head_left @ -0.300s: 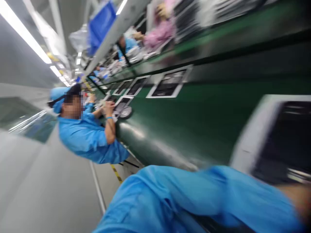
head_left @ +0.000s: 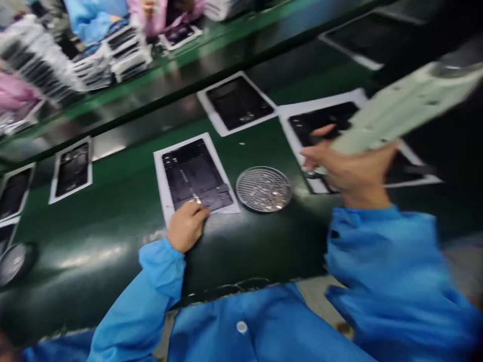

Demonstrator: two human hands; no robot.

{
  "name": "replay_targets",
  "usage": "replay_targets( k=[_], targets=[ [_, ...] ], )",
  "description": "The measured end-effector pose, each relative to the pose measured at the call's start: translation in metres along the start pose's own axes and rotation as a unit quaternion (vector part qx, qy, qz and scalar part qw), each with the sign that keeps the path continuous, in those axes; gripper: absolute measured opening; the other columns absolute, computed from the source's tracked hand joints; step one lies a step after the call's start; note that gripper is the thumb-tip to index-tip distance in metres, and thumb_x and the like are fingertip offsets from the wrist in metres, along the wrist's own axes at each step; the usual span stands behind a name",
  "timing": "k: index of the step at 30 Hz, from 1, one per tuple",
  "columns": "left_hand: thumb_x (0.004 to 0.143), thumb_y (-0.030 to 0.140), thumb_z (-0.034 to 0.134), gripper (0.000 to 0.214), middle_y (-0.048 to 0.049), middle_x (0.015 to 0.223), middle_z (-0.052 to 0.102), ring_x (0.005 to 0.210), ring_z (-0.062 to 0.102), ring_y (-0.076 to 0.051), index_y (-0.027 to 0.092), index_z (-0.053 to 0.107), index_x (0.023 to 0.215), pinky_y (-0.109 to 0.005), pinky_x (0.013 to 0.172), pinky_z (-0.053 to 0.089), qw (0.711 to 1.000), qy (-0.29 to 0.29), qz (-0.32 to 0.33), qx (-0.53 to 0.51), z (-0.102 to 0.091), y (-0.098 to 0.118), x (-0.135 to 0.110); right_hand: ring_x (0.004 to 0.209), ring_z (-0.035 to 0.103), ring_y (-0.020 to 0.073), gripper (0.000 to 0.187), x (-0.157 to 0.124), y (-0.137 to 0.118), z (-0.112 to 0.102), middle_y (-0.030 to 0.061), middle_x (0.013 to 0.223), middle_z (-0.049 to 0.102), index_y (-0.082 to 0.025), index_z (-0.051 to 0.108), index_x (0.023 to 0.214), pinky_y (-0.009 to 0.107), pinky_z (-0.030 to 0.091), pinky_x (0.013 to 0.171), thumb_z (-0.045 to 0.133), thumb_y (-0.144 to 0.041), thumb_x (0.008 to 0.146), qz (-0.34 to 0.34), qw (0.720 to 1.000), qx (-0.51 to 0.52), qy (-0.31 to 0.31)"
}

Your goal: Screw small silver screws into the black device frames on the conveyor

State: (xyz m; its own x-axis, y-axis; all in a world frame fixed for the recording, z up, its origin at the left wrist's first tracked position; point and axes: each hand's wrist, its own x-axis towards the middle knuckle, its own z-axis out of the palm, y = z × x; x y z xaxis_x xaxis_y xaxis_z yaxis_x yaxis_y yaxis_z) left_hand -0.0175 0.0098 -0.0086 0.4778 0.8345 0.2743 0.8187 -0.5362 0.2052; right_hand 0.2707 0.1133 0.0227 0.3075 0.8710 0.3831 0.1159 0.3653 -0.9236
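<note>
Clearly, right grip [head_left: 356,173] holds long green tool [head_left: 407,110]; left grip [head_left: 186,226], at flat panel [head_left: 196,171], unclear.

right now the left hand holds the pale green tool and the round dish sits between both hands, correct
No: the head view shows the right hand, not the left hand, holding the pale green tool. The round dish sits between both hands.

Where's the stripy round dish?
In the head view, the stripy round dish sits just right of the middle on the green bench, between the right hand and the dark panel at the left hand.
</note>
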Motion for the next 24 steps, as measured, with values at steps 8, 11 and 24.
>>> replay_targets(
  k=[8, 11, 24],
  targets=[
    [0.093, 0.017, 0.047, 0.023, -0.0068, 0.097, 0.067, 0.091, 0.060, -0.018, 0.017, 0.069, 0.102, -0.029, 0.077, 0.052, 1.000, -0.008, 0.003, 0.000, -0.012, -0.022, -0.006, 0.034, 0.049, 0.0106, 0.025, -0.020, -0.013, 0.038, -0.0079, 0.043, 0.052, -0.021, 0.059, 0.080, 0.027, 0.044, 0.039, 0.080, -0.028, 0.067, -0.024, 0.984, 0.156, -0.082],
    [0.094, 0.023, 0.049, 0.022, -0.0062, 0.097, 0.067, 0.089, 0.061, -0.018, 0.018, 0.069, 0.101, -0.028, 0.075, 0.052, 0.999, -0.027, 0.001, 0.018, -0.017, -0.021, -0.004, 0.036, 0.050, 0.0113, 0.023, -0.027, -0.016, 0.052, -0.0083, 0.044, 0.053, -0.021, 0.060, 0.082, 0.028, 0.046, 0.041, 0.078, -0.024, 0.068, -0.011, 0.985, 0.145, -0.098],
    [0.090, 0.011, 0.041, 0.029, -0.0064, 0.096, 0.067, 0.089, 0.061, -0.020, 0.016, 0.068, 0.101, -0.030, 0.072, 0.054, 0.994, -0.085, 0.014, 0.061, -0.027, -0.028, 0.003, 0.041, 0.052, 0.0127, 0.020, -0.030, -0.011, 0.055, -0.0056, 0.049, 0.055, -0.020, 0.060, 0.082, 0.033, 0.050, 0.049, 0.074, -0.018, 0.069, 0.023, 0.989, 0.086, -0.114]
  ],
)
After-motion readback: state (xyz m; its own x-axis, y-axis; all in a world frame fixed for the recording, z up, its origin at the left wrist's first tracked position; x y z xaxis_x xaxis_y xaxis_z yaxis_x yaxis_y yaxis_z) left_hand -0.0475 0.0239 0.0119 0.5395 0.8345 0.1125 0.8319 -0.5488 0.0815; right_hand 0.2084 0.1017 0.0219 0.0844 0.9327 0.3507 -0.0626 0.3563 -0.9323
